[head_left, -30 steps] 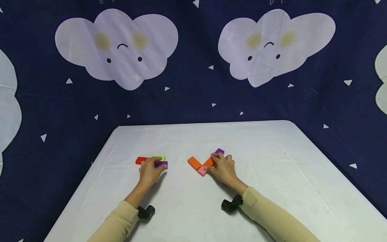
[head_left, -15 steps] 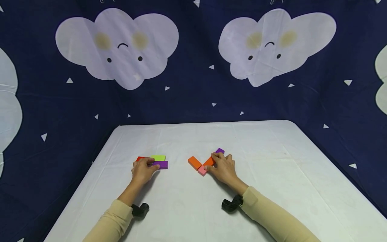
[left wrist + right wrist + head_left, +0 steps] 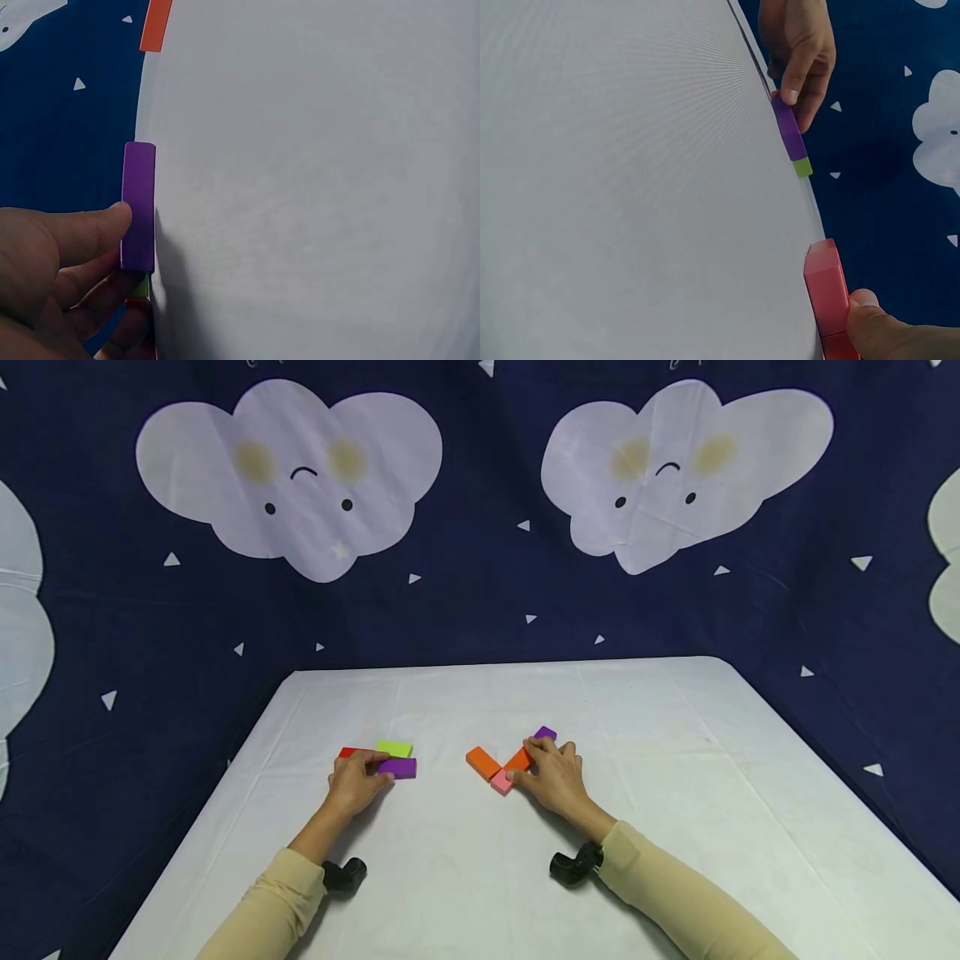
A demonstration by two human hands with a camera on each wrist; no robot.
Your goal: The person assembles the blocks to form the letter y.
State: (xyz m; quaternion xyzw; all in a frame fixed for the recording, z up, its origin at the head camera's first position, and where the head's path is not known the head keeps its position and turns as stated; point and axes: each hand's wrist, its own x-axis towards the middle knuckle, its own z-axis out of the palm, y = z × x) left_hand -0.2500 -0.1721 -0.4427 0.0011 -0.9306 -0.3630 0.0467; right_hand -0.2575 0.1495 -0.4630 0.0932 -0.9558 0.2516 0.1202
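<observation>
In the head view my left hand (image 3: pixel 356 782) pinches the left end of a purple block (image 3: pixel 398 768), thumb on its near side. A lime-green block (image 3: pixel 394 749) lies just behind it, and a red block (image 3: pixel 351 752) shows partly beyond my fingers. My right hand (image 3: pixel 555 781) holds an orange block (image 3: pixel 517 761), with the index finger at its far end and the thumb near a pink block (image 3: pixel 502 783). Another orange block (image 3: pixel 483 763) meets these at an angle, forming a V. A second purple block (image 3: pixel 546 733) sits at the far end of the right arm of the V.
All the blocks lie on a white cloth-covered table (image 3: pixel 465 877). Behind it hangs a dark blue curtain (image 3: pixel 480 610) printed with clouds and triangles. Black wrist-worn devices (image 3: pixel 576 866) sit at both cuffs.
My left hand has slid left along the purple block, from its right part to its left end, uncovering more of the purple and green blocks. The right hand stays in place.
</observation>
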